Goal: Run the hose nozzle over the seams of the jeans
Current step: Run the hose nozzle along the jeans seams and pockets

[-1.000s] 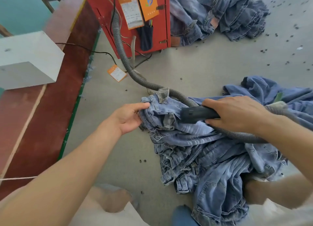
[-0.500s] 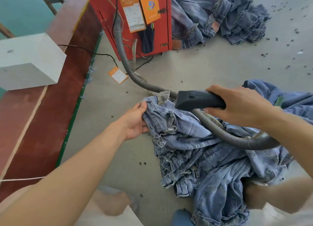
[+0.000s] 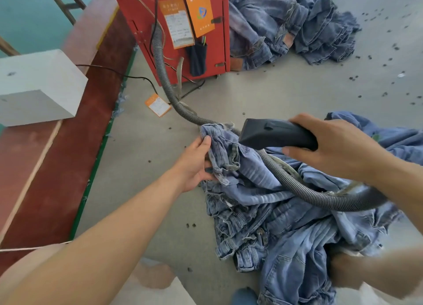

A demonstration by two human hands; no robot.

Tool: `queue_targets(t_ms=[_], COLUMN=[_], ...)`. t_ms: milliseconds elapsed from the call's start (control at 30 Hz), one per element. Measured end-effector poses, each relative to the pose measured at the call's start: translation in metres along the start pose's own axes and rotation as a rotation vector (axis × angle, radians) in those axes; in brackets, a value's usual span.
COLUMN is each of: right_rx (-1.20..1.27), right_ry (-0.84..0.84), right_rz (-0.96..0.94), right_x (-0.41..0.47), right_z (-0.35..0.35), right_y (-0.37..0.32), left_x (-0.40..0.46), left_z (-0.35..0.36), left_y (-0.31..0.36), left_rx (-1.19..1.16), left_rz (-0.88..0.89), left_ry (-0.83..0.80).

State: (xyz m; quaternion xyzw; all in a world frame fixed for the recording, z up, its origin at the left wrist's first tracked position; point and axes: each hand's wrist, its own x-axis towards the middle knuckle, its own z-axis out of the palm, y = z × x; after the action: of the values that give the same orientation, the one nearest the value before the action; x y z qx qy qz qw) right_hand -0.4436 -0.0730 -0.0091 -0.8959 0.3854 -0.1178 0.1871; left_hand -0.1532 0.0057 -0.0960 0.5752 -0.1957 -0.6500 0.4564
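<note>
While the jeans [image 3: 258, 179] lie crumpled on the grey floor [image 3: 274, 99], the left hand [image 3: 194, 163] pinches their upper edge, thumb on top and fingers tucked under the denim. Just beyond those fingertips the black nozzle [image 3: 274, 133] is held above the cloth, the right hand [image 3: 332, 144] wrapped around its handle. Its ribbed hose [image 3: 297, 185] loops beneath that hand back to the red machine [image 3: 174, 19].

Two hands [image 3: 194, 160], one nozzle [image 3: 274, 134], one hose [image 3: 297, 185], two denim heaps [image 3: 286, 224], one red machine [image 3: 178, 19], three orange tags [image 3: 158, 104].
</note>
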Motion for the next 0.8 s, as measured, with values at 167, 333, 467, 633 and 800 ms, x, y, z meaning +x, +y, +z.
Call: queue_targets(t_ms=[167,333,467,633,800], right_rx=[-0.091,-0.113,0.006,0.092,0.31], right_ry=[-0.132,-0.216,-0.333,-0.15,-0.182], right_rz=[0.071,0.122,0.113,0.185,0.365], right_x=[0.0,0.007,0.015,0.035,0.036], right_z=[0.005,0.011,0.016,0.037,0.014], right_y=[0.013,0.026,0.022,0.003,0.02], left_x=[0.008,0.009,0.003,0.001,-0.002], left_z=[0.004,0.007,0.007,0.008,0.003], left_y=[-0.012,-0.01,-0.01,-0.02,-0.024], left_rx=[0.069,-0.028,-0.287,-0.293,-0.361], left_rz=[-0.095,-0.102,-0.112,-0.118,-0.112], left_ry=[0.01,0.079,-0.024,-0.061,-0.101])
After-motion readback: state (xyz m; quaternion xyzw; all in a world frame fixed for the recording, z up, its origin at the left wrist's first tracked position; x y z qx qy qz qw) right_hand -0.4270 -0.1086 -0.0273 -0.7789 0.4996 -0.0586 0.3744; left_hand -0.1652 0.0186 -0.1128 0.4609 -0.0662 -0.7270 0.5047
